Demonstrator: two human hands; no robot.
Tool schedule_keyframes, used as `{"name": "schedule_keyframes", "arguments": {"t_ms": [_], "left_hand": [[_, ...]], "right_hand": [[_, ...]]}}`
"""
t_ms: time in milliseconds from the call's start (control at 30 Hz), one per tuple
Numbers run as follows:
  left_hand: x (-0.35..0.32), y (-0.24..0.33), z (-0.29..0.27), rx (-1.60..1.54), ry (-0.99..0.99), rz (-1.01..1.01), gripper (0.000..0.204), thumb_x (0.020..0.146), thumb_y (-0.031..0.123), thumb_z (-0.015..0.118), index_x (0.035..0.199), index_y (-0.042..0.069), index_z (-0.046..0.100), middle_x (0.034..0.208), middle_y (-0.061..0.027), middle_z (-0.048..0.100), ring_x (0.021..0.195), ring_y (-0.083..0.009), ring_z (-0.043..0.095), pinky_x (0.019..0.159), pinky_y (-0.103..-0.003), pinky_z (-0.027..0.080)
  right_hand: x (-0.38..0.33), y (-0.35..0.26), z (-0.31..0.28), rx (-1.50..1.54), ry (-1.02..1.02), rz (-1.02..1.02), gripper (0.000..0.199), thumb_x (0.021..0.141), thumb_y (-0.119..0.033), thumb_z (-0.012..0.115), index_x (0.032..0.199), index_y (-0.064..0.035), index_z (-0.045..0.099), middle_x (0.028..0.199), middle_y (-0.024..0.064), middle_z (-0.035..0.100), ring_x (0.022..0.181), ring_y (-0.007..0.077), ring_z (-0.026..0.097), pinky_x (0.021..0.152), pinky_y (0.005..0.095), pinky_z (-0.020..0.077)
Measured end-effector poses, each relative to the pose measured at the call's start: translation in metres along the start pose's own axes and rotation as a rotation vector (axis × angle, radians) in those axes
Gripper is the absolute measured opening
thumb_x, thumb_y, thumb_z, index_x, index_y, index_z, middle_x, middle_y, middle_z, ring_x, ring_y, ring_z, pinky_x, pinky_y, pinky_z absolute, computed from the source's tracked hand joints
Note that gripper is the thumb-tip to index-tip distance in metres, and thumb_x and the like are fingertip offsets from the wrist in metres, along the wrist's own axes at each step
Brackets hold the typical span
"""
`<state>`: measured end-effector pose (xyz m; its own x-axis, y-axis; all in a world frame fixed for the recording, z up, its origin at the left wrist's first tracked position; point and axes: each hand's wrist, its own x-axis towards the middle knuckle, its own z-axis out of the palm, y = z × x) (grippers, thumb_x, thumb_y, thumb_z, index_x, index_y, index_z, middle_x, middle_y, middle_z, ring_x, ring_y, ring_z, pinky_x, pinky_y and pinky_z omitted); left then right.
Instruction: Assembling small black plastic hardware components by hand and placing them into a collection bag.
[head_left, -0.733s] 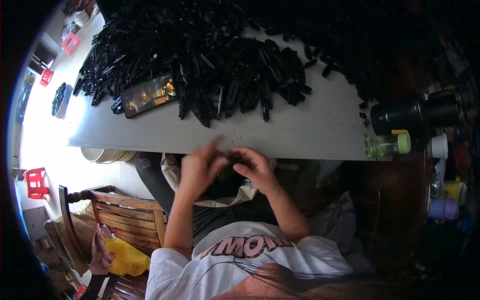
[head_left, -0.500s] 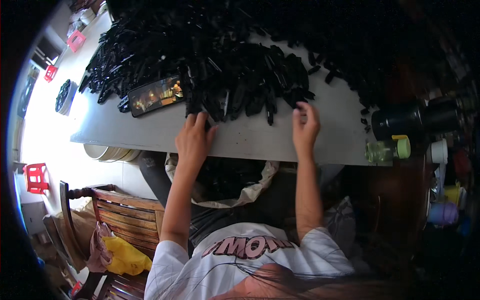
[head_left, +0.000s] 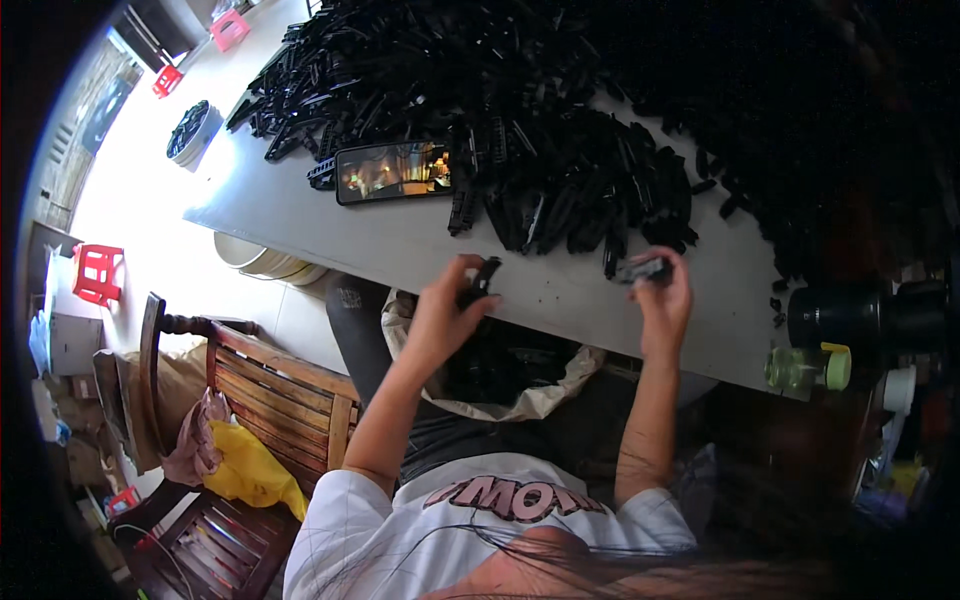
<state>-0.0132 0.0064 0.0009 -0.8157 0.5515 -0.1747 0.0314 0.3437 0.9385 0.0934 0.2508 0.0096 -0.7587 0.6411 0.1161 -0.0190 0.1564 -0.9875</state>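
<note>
A large heap of black plastic parts [head_left: 590, 180] covers the far side of the grey table [head_left: 560, 295]. Over the near table edge, my left hand [head_left: 447, 312] is closed on a small black plastic part [head_left: 484, 278] held between thumb and fingers. To the right, my right hand [head_left: 664, 305] grips another dark plastic part [head_left: 643, 270], smeared by motion, just in front of the heap. An open pale sack [head_left: 530, 402] sits at my lap below the hands, with black parts inside it.
A phone [head_left: 394, 173] playing a video leans at the heap's near left edge. On the right stand a green-lidded bottle [head_left: 800, 368] and a black cylinder [head_left: 835, 318]. A wooden chair [head_left: 275, 390] with a yellow cloth [head_left: 250, 468] is at left, near a bucket [head_left: 250, 252].
Both hands have drawn back from the heap toward me, each now with a black plastic part showing in it. The view has shifted, so the table appears farther right and tilted.
</note>
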Motion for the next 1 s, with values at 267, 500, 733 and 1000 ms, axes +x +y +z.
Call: {"name": "schedule_keyframes", "arguments": {"t_ms": [267,500,733,1000], "left_hand": [[-0.016,0.012,0.046,-0.168,-0.103,0.271,0.041,0.084,0.018,0.06,0.116,-0.001,0.042,0.088,-0.0198,0.059,0.078,-0.0244,0.06,0.069,-0.032,0.046],[-0.02,0.01,0.036,-0.32,-0.336,0.084,0.037,0.087,0.016,0.058,0.118,-0.003,0.047,0.089,-0.0089,0.06,0.075,-0.0104,0.056,0.064,-0.025,0.047],[-0.029,0.005,0.043,-0.384,-0.379,0.164,0.039,0.088,0.015,0.057,0.12,-0.005,0.047,0.084,-0.0086,0.061,0.074,-0.012,0.06,0.064,-0.024,0.048],[0.033,-0.01,0.015,0.424,0.345,0.585,0.024,0.075,0.01,0.063,0.096,0.001,0.057,0.091,-0.0173,0.056,0.085,-0.0358,0.053,0.073,-0.041,0.043]], "right_hand": [[-0.062,-0.014,0.067,0.359,-0.266,0.057,0.027,0.086,-0.018,0.057,0.108,-0.0023,0.053,0.099,0.0063,0.057,0.085,0.0147,0.056,0.073,0.0267,0.0471],[-0.054,-0.026,0.053,-0.298,-0.396,-0.358,0.032,0.086,-0.017,0.059,0.113,-0.0014,0.053,0.104,0.009,0.053,0.086,0.0203,0.055,0.072,0.0305,0.0459],[-0.071,-0.006,0.063,0.445,-0.337,0.142,0.026,0.082,-0.008,0.061,0.104,0.001,0.051,0.106,0.0188,0.059,0.095,0.0191,0.058,0.083,0.03,0.045],[-0.05,0.011,0.033,0.398,0.043,0.047,0.016,0.083,0.0,0.05,0.099,0.0006,0.051,0.084,0.0065,0.055,0.08,0.0168,0.054,0.08,0.0321,0.0434]]}}
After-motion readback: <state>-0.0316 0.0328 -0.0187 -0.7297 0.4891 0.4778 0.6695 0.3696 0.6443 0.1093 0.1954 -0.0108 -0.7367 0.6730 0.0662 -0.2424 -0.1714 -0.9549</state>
